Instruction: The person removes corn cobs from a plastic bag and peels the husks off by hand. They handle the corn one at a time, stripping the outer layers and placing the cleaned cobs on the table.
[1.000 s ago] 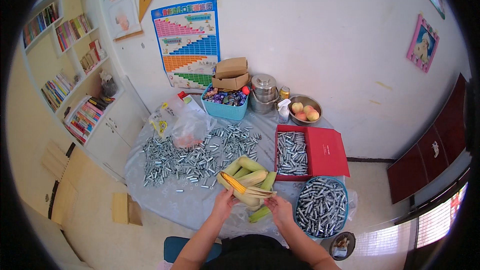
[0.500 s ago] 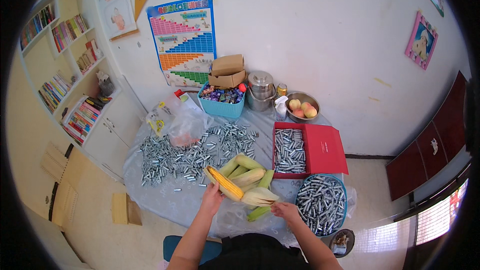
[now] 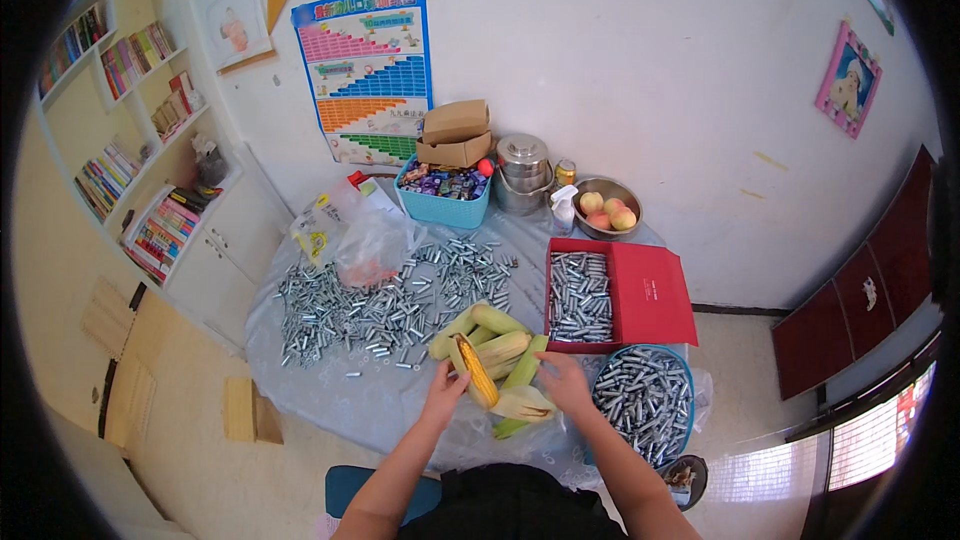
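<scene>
A partly husked ear of corn point(image 3: 477, 372), its yellow kernels showing, is held in my left hand point(image 3: 447, 392) with the fingers closed on its left side. Its peeled-back pale husk point(image 3: 523, 404) lies toward the lower right. My right hand point(image 3: 566, 384) is off that husk, fingers loosely apart and holding nothing I can see, close to a green-husked ear of corn point(image 3: 525, 365). Several other unpeeled ears of corn point(image 3: 497, 320) lie piled just beyond, on clear plastic at the table's near side.
Loose metal sleeve-like parts point(image 3: 380, 315) cover the left of the grey-covered table point(image 3: 300, 385). More fill a red box point(image 3: 652, 285) and a blue basket point(image 3: 690, 390) at right. Behind stand plastic bags point(image 3: 370, 245), a turquoise basket point(image 3: 445, 212), a metal pail point(image 3: 522, 175) and a peach bowl point(image 3: 607, 208).
My right hand has let go of the husk's tip and moved up toward the green ear. My left hand has brought the corn rightward and tilted it more upright.
</scene>
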Motion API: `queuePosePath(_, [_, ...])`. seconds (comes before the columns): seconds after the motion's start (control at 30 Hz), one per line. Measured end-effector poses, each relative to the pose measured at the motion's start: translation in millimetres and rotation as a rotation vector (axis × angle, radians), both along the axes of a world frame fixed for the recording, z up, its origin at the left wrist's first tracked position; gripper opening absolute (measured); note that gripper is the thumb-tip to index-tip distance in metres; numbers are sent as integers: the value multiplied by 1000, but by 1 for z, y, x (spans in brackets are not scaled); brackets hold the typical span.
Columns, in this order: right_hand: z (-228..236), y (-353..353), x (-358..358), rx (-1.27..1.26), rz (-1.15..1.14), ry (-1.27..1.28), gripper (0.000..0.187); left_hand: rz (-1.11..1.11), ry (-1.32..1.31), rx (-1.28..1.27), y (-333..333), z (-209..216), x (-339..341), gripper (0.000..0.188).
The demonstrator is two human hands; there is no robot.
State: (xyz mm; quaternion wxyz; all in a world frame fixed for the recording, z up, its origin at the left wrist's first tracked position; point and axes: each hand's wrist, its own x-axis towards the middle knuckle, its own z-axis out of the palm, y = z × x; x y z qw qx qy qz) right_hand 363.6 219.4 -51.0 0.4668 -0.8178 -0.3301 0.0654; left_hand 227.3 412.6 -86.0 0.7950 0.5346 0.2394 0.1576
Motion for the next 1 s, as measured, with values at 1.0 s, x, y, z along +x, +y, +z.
queuePosePath(1.0, [-1, 50, -27, 430, 51, 464, 25, -139, -112, 129, -27, 13, 8, 46])
